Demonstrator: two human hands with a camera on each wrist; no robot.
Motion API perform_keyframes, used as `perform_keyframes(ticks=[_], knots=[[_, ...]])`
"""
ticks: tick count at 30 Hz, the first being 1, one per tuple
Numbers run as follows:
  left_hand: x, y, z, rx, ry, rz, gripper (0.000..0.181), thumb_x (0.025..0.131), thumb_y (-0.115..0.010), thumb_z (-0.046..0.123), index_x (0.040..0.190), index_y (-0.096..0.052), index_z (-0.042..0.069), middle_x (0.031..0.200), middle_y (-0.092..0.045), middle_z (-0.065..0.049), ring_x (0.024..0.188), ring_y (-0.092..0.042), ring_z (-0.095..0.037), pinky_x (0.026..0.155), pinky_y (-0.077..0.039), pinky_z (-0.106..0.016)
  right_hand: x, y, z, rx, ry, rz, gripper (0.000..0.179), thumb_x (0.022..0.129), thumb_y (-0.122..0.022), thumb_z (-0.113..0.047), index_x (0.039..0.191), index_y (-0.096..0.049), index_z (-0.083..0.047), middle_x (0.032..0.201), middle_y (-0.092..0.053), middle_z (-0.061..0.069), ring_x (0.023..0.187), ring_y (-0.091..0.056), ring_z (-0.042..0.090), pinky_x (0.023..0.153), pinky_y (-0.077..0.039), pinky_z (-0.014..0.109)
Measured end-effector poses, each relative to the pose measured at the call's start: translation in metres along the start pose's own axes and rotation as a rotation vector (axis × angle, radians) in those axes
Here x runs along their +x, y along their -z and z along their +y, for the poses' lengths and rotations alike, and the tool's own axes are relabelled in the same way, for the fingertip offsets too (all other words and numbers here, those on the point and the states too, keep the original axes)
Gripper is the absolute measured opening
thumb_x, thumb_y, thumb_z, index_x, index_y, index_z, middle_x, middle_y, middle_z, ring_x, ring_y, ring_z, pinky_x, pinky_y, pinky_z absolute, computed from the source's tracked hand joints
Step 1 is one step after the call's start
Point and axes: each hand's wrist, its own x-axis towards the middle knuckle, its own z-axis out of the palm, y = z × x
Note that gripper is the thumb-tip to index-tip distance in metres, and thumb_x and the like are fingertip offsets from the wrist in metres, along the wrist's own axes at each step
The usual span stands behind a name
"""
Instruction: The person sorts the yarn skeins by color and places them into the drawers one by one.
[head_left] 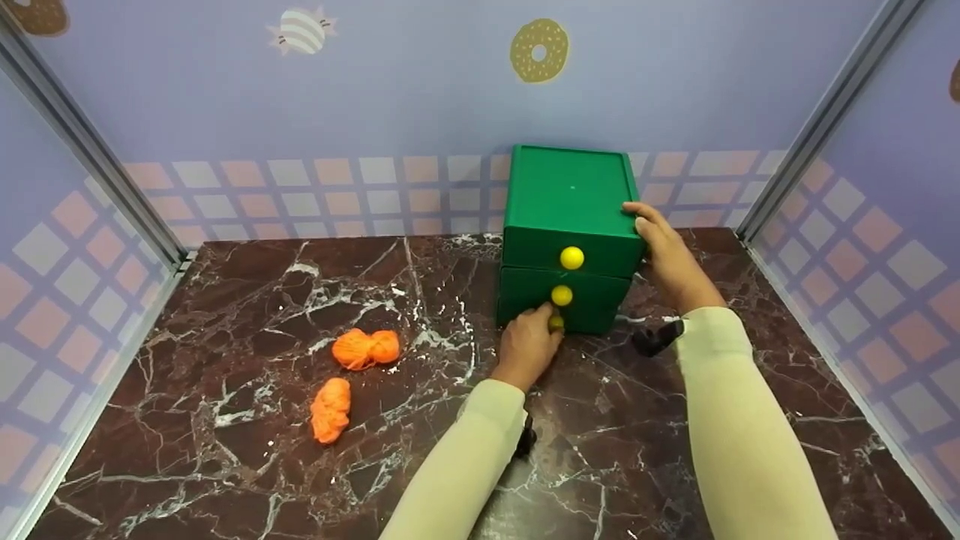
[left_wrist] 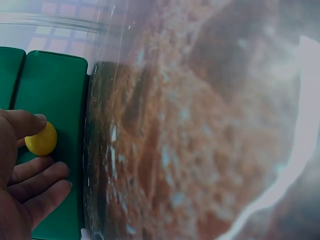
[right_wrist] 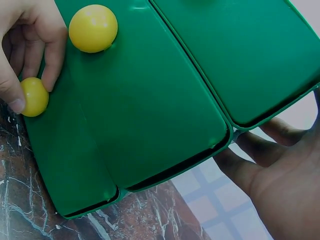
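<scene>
A green drawer box point(head_left: 574, 187) stands upright against the back wall, its three drawers stacked and each fitted with a round yellow knob. The top knob point(head_left: 571, 258) and middle knob point(head_left: 562, 295) are untouched. Low at the front, my left hand point(head_left: 527, 343) pinches the bottom yellow knob point(right_wrist: 35, 97) between thumb and finger. All the drawers look closed. My right hand point(head_left: 670, 256) rests along the box's right side, its fingers extended and fingertips reaching over the top edge. The right wrist view shows that hand's fingers point(right_wrist: 245, 167) against the side.
Two bundles of orange yarn lie left of the box on the dark marbled tabletop: the farther yarn bundle point(head_left: 366, 349) and the nearer yarn bundle point(head_left: 331, 410). Patterned panels enclose the table at the back wall point(head_left: 420, 97) and both sides.
</scene>
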Motion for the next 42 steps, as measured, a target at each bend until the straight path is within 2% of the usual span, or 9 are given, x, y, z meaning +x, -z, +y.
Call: perform_keyframes(ticks=[7, 17, 21, 31, 34, 38, 42], knots=[[-0.003, 0.004, 0.001, 0.028, 0.004, -0.019, 0.020, 0.086, -0.072, 0.029, 0.101, -0.064, 0.018, 0.090, -0.070, -0.004, 0.080, -0.069, -0.024, 0.069, -0.056, -0.039, 0.005, 0.001, 0.006, -0.007, 0.002, 0.010, 0.044, 0.105, -0.030, -0.039, 0.148, -0.031, -0.028, 0.160, -0.009, 0.014, 0.141, -0.026, 0.037, 0.111, -0.026, 0.058], [-0.013, 0.009, 0.003, 0.050, -0.031, -0.039, 0.023, 0.085, -0.072, 0.030, 0.105, -0.064, 0.020, 0.089, -0.070, -0.004, 0.076, -0.069, -0.024, 0.066, -0.056, -0.038, -0.008, -0.011, -0.011, -0.013, -0.012, 0.017, 0.045, 0.105, -0.029, -0.031, 0.149, -0.030, -0.021, 0.160, -0.009, 0.015, 0.141, -0.025, 0.037, 0.112, -0.026, 0.056], [-0.018, 0.012, 0.005, 0.056, -0.039, -0.058, 0.023, 0.086, -0.071, 0.029, 0.106, -0.064, 0.020, 0.089, -0.070, -0.003, 0.076, -0.069, -0.024, 0.066, -0.056, -0.037, -0.006, -0.010, -0.009, 0.003, -0.006, 0.015, 0.044, 0.105, -0.029, -0.031, 0.148, -0.031, -0.022, 0.159, -0.010, 0.016, 0.139, -0.026, 0.037, 0.111, -0.026, 0.056], [-0.030, 0.015, 0.010, 0.093, -0.024, -0.097, 0.023, 0.088, -0.070, 0.031, 0.108, -0.064, 0.022, 0.092, -0.070, -0.002, 0.077, -0.068, -0.023, 0.068, -0.056, -0.036, 0.006, 0.004, 0.007, -0.066, 0.013, 0.026, 0.044, 0.104, -0.032, -0.042, 0.146, -0.035, -0.030, 0.156, -0.017, 0.015, 0.130, -0.039, 0.036, 0.095, -0.043, 0.042], [-0.034, 0.015, 0.010, 0.105, -0.030, -0.087, 0.021, 0.087, -0.070, 0.032, 0.106, -0.064, 0.022, 0.090, -0.070, -0.002, 0.075, -0.068, -0.023, 0.067, -0.055, -0.036, 0.004, 0.003, 0.006, -0.052, 0.011, 0.018, 0.043, 0.104, -0.031, -0.041, 0.146, -0.034, -0.030, 0.156, -0.016, 0.015, 0.131, -0.037, 0.036, 0.099, -0.040, 0.046], [-0.038, 0.016, 0.011, 0.103, -0.045, -0.066, 0.021, 0.087, -0.071, 0.031, 0.104, -0.065, 0.021, 0.088, -0.069, -0.002, 0.074, -0.069, -0.023, 0.066, -0.056, -0.036, -0.004, -0.004, -0.005, -0.017, -0.010, 0.006, 0.044, 0.105, -0.029, -0.035, 0.148, -0.029, -0.025, 0.158, -0.011, 0.015, 0.135, -0.031, 0.037, 0.109, -0.029, 0.056], [-0.041, 0.017, 0.011, 0.096, -0.055, -0.060, 0.021, 0.086, -0.071, 0.031, 0.104, -0.064, 0.021, 0.089, -0.070, -0.002, 0.075, -0.069, -0.022, 0.066, -0.056, -0.036, -0.010, -0.008, -0.013, 0.009, -0.017, -0.011, 0.045, 0.105, -0.028, -0.033, 0.149, -0.027, -0.023, 0.159, -0.007, 0.016, 0.138, -0.027, 0.039, 0.112, -0.025, 0.058]])
